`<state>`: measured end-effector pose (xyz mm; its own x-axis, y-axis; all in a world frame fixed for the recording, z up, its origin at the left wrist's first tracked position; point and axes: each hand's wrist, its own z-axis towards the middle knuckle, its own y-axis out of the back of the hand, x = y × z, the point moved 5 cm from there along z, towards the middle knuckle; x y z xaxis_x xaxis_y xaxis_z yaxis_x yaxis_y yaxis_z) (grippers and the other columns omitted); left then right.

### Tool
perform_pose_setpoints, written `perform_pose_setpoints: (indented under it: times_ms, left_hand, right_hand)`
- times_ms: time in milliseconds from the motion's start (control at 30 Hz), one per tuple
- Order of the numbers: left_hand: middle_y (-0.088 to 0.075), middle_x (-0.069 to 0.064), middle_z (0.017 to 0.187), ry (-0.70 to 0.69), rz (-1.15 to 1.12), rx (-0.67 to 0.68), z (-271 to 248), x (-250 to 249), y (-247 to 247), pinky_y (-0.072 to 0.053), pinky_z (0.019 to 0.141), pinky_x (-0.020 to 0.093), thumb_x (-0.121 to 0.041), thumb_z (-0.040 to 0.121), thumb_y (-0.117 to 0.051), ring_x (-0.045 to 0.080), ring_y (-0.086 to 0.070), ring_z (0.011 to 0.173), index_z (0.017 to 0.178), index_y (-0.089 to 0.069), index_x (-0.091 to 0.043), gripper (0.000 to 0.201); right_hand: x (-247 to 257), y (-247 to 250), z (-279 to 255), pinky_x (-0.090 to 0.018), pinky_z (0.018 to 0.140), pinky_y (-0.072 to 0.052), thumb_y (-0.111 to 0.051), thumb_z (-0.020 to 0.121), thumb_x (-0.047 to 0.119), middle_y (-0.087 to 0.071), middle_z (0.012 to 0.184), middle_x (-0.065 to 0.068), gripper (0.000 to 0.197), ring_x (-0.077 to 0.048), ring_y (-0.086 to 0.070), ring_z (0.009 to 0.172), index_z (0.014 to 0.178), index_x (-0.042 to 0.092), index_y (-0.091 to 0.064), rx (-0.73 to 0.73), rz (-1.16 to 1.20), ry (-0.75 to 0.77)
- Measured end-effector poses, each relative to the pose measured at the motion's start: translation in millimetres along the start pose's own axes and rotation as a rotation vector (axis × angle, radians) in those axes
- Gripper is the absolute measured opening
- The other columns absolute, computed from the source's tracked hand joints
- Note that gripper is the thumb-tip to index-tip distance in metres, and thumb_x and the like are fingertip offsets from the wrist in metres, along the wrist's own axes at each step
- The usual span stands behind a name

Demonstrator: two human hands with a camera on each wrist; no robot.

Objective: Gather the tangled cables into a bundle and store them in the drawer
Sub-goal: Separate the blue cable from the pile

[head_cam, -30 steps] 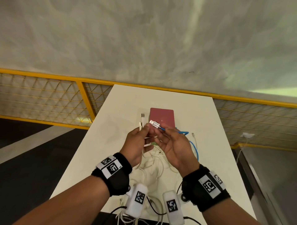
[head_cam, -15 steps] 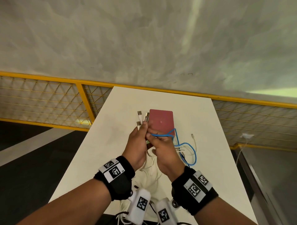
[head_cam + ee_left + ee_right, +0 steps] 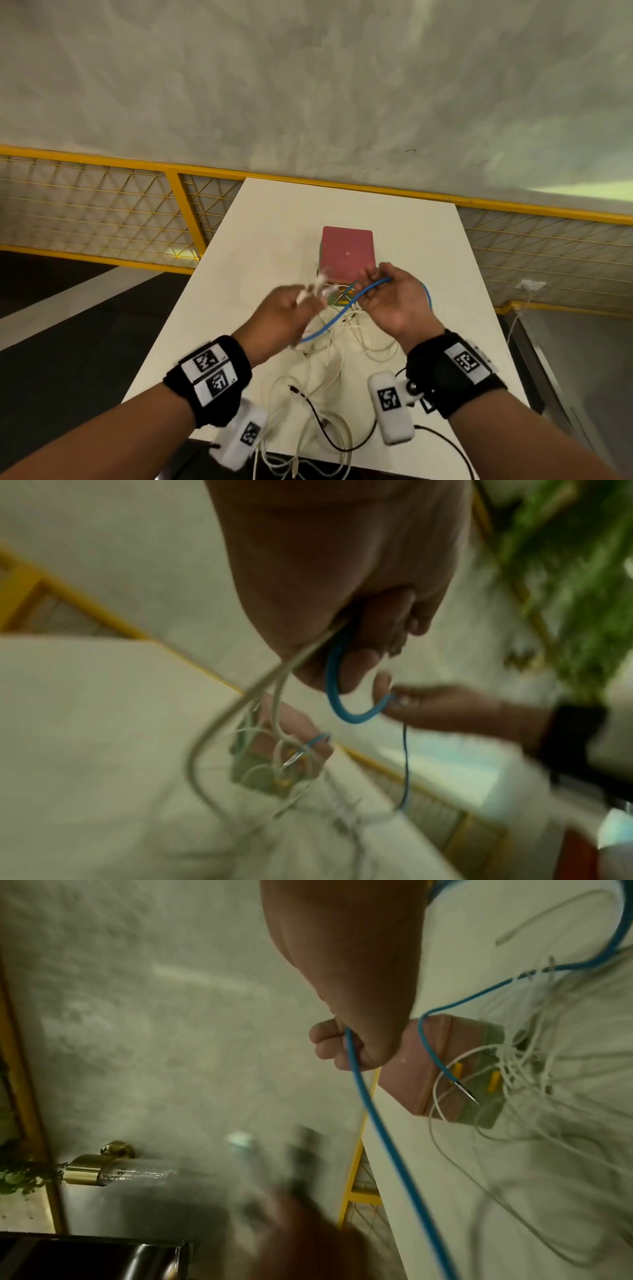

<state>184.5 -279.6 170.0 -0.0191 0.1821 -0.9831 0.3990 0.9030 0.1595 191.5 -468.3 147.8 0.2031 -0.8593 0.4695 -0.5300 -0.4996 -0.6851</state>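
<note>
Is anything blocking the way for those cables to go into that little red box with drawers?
Partly. The drawers' fronts look shut, and loose white cables lie draped across them. The left hand and right hand hold the blue cable just in front of the box.

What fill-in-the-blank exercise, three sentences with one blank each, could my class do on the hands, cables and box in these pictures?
1. The right hand holds the ____ cable.
2. The left hand grips several ____ cables.
3. The box beyond the hands has a ____ top.

Missing words: blue; white; red
</note>
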Motion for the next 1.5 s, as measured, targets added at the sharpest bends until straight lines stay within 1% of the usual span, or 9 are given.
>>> perform_pose_setpoints:
  times_ms: [233,400,500,600,767,900,1033,1233,1500]
  left_hand:
    - [-0.051,-0.007,0.063,0.268,0.783,0.407,-46,115,31,-0.035,0.058,0.020,-0.045,0.084,-0.067,0.001,-0.047,0.057,0.071,-0.053,-0.020,0.032]
    - [-0.041,0.003,0.052,0.173,0.021,-0.148,-26,48,33,-0.030,0.047,0.027,-0.019,0.090,-0.070,0.015,-0.034,0.044,0.066,-0.058,-0.018,0.027]
    - [-0.052,-0.001,0.054,0.032,-0.131,-0.273,8,-11,14,-0.030,0.043,0.021,-0.018,0.088,-0.071,0.011,-0.038,0.041,0.066,-0.053,-0.020,0.029]
    - [-0.062,-0.012,0.060,-0.022,-0.111,-0.137,30,-36,-18,-0.043,0.049,0.013,-0.010,0.084,-0.074,0.000,-0.056,0.051,0.076,-0.061,-0.022,0.019]
    - [-0.067,-0.005,0.069,0.048,-0.064,-0.079,29,-9,-36,-0.050,0.059,0.019,-0.003,0.080,-0.074,0.008,-0.063,0.063,0.077,-0.066,-0.017,0.016]
    - [-0.069,-0.005,0.070,0.074,-0.081,0.013,18,7,-33,-0.057,0.063,0.030,0.004,0.079,-0.071,0.012,-0.066,0.067,0.081,-0.072,-0.014,0.018]
    - [-0.057,-0.003,0.063,0.151,0.137,0.286,-10,29,-23,-0.037,0.047,0.020,-0.005,0.075,-0.078,0.005,-0.046,0.048,0.076,-0.066,-0.016,0.016]
    - [-0.057,-0.007,0.062,0.432,0.504,0.703,-58,72,16,-0.030,0.042,0.021,-0.016,0.074,-0.079,0.005,-0.039,0.044,0.077,-0.068,-0.021,0.013]
    - [-0.024,0.002,0.063,0.232,-0.288,-0.071,-3,31,40,-0.017,0.045,0.026,-0.019,0.093,-0.065,0.013,-0.021,0.048,0.087,-0.049,-0.012,0.019]
  right_hand:
    - [40,3,8,-0.037,0.075,-0.046,-0.034,0.104,0.031,-0.067,0.079,-0.002,0.034,-0.020,-0.065,0.084,0.077,0.019,-0.050,-0.074,-0.006,0.077]
    - [17,0,2,-0.036,0.074,-0.046,-0.037,0.103,0.023,-0.070,0.075,-0.004,0.027,-0.021,-0.070,0.078,0.083,0.018,-0.054,-0.036,-0.169,0.034]
    - [-22,-9,-5,-0.037,0.075,-0.046,-0.042,0.100,0.023,-0.074,0.077,-0.005,0.023,-0.022,-0.074,0.077,0.084,0.018,-0.058,0.078,-0.299,-0.058]
    - [-49,-18,-14,-0.039,0.082,-0.050,-0.041,0.099,0.026,-0.073,0.096,-0.009,0.029,-0.023,-0.069,0.091,0.100,0.015,-0.068,0.175,-0.303,-0.104]
    - [-56,-15,-17,-0.038,0.081,-0.059,-0.034,0.103,0.035,-0.073,0.104,-0.013,0.043,-0.025,-0.072,0.095,0.115,0.006,-0.064,0.200,-0.084,-0.115]
    - [-61,-8,-14,-0.044,0.081,-0.055,-0.034,0.100,0.030,-0.072,0.097,-0.016,0.044,-0.029,-0.072,0.089,0.102,0.003,-0.069,0.203,-0.185,-0.196]
    - [-38,3,-3,-0.043,0.081,-0.049,-0.037,0.099,0.020,-0.076,0.078,-0.009,0.040,-0.024,-0.075,0.077,0.076,0.007,-0.067,0.067,-0.173,-0.171]
    - [22,27,4,-0.036,0.073,-0.047,-0.042,0.100,0.020,-0.066,0.065,0.000,0.022,-0.018,-0.064,0.078,0.082,0.018,-0.054,-0.065,-0.136,-0.064]
    - [-12,6,-49,-0.036,0.072,-0.049,-0.054,0.094,0.013,-0.071,0.081,-0.007,0.015,-0.022,-0.070,0.081,0.089,0.018,-0.068,0.295,-0.809,-0.102]
